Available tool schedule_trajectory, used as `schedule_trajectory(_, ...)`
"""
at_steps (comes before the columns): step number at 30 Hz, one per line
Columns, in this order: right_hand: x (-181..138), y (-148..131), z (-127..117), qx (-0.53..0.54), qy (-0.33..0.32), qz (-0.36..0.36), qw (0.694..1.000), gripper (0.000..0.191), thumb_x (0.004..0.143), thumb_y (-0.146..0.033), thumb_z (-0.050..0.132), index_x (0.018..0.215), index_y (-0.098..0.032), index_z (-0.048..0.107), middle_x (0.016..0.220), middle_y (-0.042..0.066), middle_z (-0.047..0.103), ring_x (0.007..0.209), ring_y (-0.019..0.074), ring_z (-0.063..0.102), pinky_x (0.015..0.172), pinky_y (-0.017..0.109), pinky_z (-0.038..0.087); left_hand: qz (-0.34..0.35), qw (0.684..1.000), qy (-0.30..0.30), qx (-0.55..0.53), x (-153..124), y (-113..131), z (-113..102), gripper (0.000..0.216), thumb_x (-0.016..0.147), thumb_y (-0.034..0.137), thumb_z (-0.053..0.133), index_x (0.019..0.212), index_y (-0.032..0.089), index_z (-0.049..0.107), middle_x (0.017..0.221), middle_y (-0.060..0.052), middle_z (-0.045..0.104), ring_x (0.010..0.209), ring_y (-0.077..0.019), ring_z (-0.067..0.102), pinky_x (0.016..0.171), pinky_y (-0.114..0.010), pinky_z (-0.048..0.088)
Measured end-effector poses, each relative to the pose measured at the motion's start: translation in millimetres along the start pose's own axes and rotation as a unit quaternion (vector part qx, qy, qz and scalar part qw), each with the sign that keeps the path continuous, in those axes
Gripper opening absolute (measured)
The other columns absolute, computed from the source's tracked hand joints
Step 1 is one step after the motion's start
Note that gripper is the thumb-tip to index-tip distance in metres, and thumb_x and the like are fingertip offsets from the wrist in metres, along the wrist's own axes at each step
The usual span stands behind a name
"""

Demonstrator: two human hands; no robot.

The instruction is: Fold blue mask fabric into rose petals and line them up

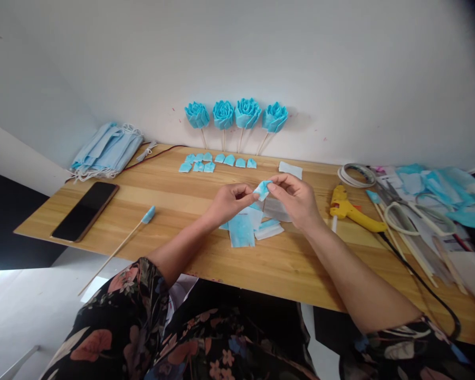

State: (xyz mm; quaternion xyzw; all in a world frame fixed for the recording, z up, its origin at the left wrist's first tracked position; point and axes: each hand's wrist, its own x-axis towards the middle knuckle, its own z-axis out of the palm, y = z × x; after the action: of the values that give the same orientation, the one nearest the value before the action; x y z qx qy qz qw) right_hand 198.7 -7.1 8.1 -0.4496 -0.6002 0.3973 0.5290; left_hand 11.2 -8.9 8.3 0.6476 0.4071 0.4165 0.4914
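Observation:
Between my two hands, above the middle of the table, is a small light-blue fabric piece, partly folded. My left hand pinches its left edge between thumb and finger. On its right side, my right hand grips it the same way. Beneath them lie several loose blue and white cut fabric pieces in a small pile. Farther back, several folded blue petals are laid out in short rows. Several blue fabric roses on sticks lean against the wall behind them.
At left are a stack of blue face masks, a black phone and a stick with a blue tip overhanging the front edge. At right sit a yellow glue gun with its cord, a tape roll, scissors and blue scraps.

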Motion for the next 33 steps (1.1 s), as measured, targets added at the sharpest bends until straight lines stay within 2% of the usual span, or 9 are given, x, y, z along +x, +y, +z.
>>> schedule_trajectory(5, -0.7, 2.5, -1.6, -0.007, 0.01, -0.067, 0.998, 0.006, 0.083, -0.026, 0.07, 0.089, -0.024, 0.071, 0.086, 0.0, 0.07, 0.08, 0.0145, 0.064, 0.077, 0.029, 0.051, -0.016, 1.0, 0.02, -0.006, 0.7, 1.1, -2.1, 0.039, 0.083, 0.051, 0.062, 0.068, 0.015, 0.067, 0.056, 0.002, 0.05, 0.052, -0.0075, 0.038, 0.051, -0.023, 0.029)
schedule_trajectory(8, -1.1, 1.4, -2.3, -0.023, -0.045, -0.125, 0.991, 0.007, 0.084, -0.02, 0.067, 0.087, -0.025, 0.07, 0.101, 0.002, 0.071, 0.099, 0.0179, 0.065, 0.091, 0.035, 0.05, -0.027, 0.998, 0.008, -0.06, 0.6, 3.3, -2.8, 0.047, 0.087, 0.056, 0.055, 0.071, 0.014, 0.069, 0.061, -0.002, 0.059, 0.056, -0.0095, 0.049, 0.056, -0.024, 0.038)
schedule_trajectory(11, -1.7, -1.4, -1.9, -0.06, -0.088, -0.18, 0.978, 0.011, 0.083, -0.015, 0.066, 0.084, -0.026, 0.07, 0.117, 0.003, 0.069, 0.116, 0.0208, 0.061, 0.104, 0.041, 0.044, -0.051, 0.994, 0.022, -0.099, 1.0, 4.8, -3.5, 0.057, 0.09, 0.062, 0.046, 0.067, 0.014, 0.065, 0.065, -0.006, 0.064, 0.059, -0.0112, 0.054, 0.058, -0.025, 0.041)
schedule_trajectory(15, -2.2, -4.7, -0.4, -0.111, -0.112, -0.203, 0.966, 0.013, 0.082, -0.015, 0.066, 0.082, -0.027, 0.07, 0.119, 0.004, 0.067, 0.117, 0.0217, 0.062, 0.103, 0.044, 0.045, -0.056, 0.99, 0.051, -0.123, 2.5, 3.9, -4.7, 0.045, 0.083, 0.055, 0.061, 0.064, 0.015, 0.06, 0.061, -0.002, 0.06, 0.056, -0.0095, 0.05, 0.056, -0.023, 0.039)
schedule_trajectory(18, -3.0, -5.2, 1.0, -0.132, -0.107, -0.195, 0.966, 0.013, 0.082, -0.015, 0.065, 0.085, -0.027, 0.07, 0.12, 0.004, 0.067, 0.118, 0.0221, 0.061, 0.104, 0.045, 0.044, -0.063, 0.986, 0.064, -0.139, 3.0, 3.7, -5.6, 0.032, 0.076, 0.045, 0.07, 0.068, 0.015, 0.062, 0.059, 0.001, 0.058, 0.055, -0.0077, 0.047, 0.056, -0.022, 0.036)
schedule_trajectory(23, -4.6, -6.2, 3.2, -0.133, -0.085, -0.151, 0.976, 0.02, 0.083, -0.019, 0.066, 0.101, -0.029, 0.069, 0.129, 0.007, 0.064, 0.124, 0.0236, 0.058, 0.104, 0.045, 0.046, -0.063, 0.987, 0.062, -0.133, 2.0, 5.0, -5.0, 0.028, 0.078, 0.04, 0.067, 0.067, 0.015, 0.062, 0.058, 0.001, 0.056, 0.055, -0.0076, 0.046, 0.056, -0.022, 0.035)
schedule_trajectory(28, -4.3, -7.8, 2.1, -0.144, -0.076, -0.172, 0.972, 0.006, 0.084, -0.023, 0.067, 0.087, -0.028, 0.07, 0.121, 0.005, 0.068, 0.12, 0.0244, 0.059, 0.108, 0.048, 0.041, -0.049, 0.99, 0.055, -0.118, 2.2, 3.2, -3.8, 0.038, 0.083, 0.047, 0.064, 0.062, 0.015, 0.06, 0.057, 0.0, 0.056, 0.055, -0.008, 0.047, 0.055, -0.023, 0.037)
schedule_trajectory(30, -3.6, -5.9, 1.6, -0.128, -0.062, -0.154, 0.978, 0.002, 0.085, -0.027, 0.067, 0.085, -0.026, 0.069, 0.117, 0.005, 0.069, 0.115, 0.0238, 0.061, 0.104, 0.045, 0.044, -0.036, 0.99, 0.062, -0.121, 2.9, 1.5, -3.9, 0.042, 0.086, 0.052, 0.059, 0.067, 0.014, 0.063, 0.058, -0.001, 0.057, 0.054, -0.0085, 0.047, 0.054, -0.024, 0.037)
schedule_trajectory(33, -2.0, -0.9, 2.4, -0.073, -0.021, -0.066, 0.995, 0.011, 0.084, -0.035, 0.068, 0.087, -0.024, 0.068, 0.098, 0.004, 0.071, 0.091, 0.0193, 0.065, 0.084, 0.035, 0.051, -0.027, 0.99, 0.056, -0.125, 3.4, -0.7, -4.2, 0.043, 0.089, 0.054, 0.056, 0.088, 0.014, 0.07, 0.061, 0.0, 0.058, 0.053, -0.0092, 0.047, 0.053, -0.024, 0.038)
